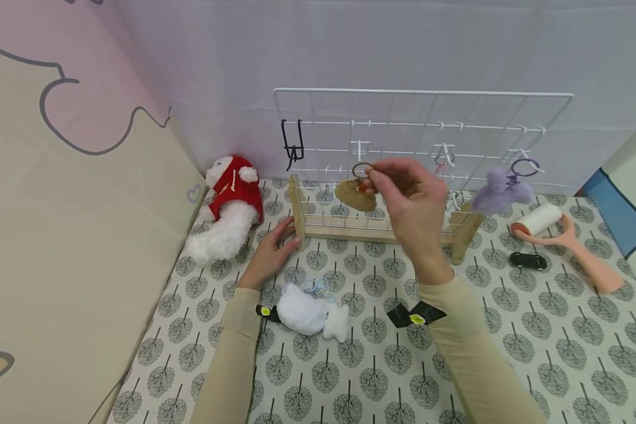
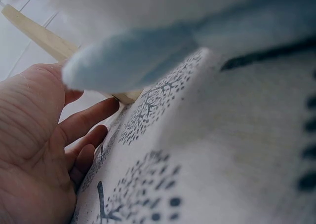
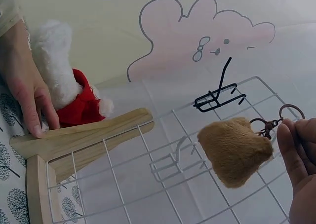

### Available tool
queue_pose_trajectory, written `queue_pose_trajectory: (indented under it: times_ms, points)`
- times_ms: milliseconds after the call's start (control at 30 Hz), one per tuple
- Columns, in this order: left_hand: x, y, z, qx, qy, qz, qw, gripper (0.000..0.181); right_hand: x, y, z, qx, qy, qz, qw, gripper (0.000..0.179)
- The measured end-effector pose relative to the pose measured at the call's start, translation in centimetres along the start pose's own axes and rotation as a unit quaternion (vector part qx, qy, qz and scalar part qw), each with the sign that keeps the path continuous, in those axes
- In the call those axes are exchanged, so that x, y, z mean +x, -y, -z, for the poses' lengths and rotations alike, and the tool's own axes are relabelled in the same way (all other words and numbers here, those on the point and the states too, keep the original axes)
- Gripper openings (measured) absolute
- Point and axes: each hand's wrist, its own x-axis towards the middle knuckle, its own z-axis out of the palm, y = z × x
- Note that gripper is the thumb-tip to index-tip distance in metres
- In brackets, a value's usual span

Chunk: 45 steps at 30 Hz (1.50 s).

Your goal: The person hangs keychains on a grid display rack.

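The tan, short-pile plush keychain [image 3: 234, 152] is suspended in front of the white wire grid panel [image 1: 424, 91], clear of the table. Its brown metal ring [image 1: 361, 169] is pinched between the thumb and fingers of the right hand [image 1: 414, 203]. The ring is near a white wire hook [image 1: 359, 151] mounted on the panel.

The left hand [image 1: 270, 252] is open, with fingers relaxed and partly extended. Its fingertips touch the pale wooden foot [image 1: 298, 207] at the left end of the panel.

A black double-wire hook [image 1: 293, 147] is mounted on the panel above this foot. At the right end of the panel, a lavender plush keychain [image 1: 498, 193] hangs by its purple ring [image 1: 524, 167].

A white plush keychain [image 1: 303, 310] with a light-blue clasp lies between the forearms on the white tree-print tablecloth [image 1: 310, 406]. Left of the panel, near the left hand, is a fluffy white plush toy in a red hooded top [image 1: 238, 200]. To the right lie a peach-handled lint roller [image 1: 588, 259] and, just beside it, a small black object [image 1: 527, 260].
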Motion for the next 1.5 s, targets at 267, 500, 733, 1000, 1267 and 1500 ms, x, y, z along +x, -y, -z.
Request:
queue_pose_trajectory:
  times_ms: [267,500,733,1000,1267,1500]
  points:
    - [-0.1,0.0,0.0,-0.004,0.002,0.003,1.0000,0.063,0.8,-0.8,-0.7,0.031,-0.023,-0.010,0.9992,0.016]
    - [-0.1,-0.1,0.1,-0.002,0.002,0.002,1.0000,0.063,0.7,-1.8,-0.9,0.035,-0.050,-0.034,0.9975,0.015]
    - [0.1,-0.3,0.1,0.003,0.002,0.002,1.0000,0.062,0.3,-2.3,-0.7,0.004,-0.065,-0.074,0.9951,0.015]
    - [-0.1,-0.4,0.1,-0.007,0.003,0.006,0.9999,0.063,-1.8,-3.7,-0.1,-0.004,-0.047,-0.112,0.9926,0.015]
    - [-0.1,-0.4,0.0,0.000,0.000,0.003,1.0000,0.063,-4.9,-6.1,-0.4,-0.027,-0.022,-0.112,0.9931,0.013]
    - [0.0,-0.4,0.0,-0.006,0.002,-0.001,1.0000,0.064,-8.8,-8.7,-0.5,-0.072,0.030,-0.185,0.9797,0.012]
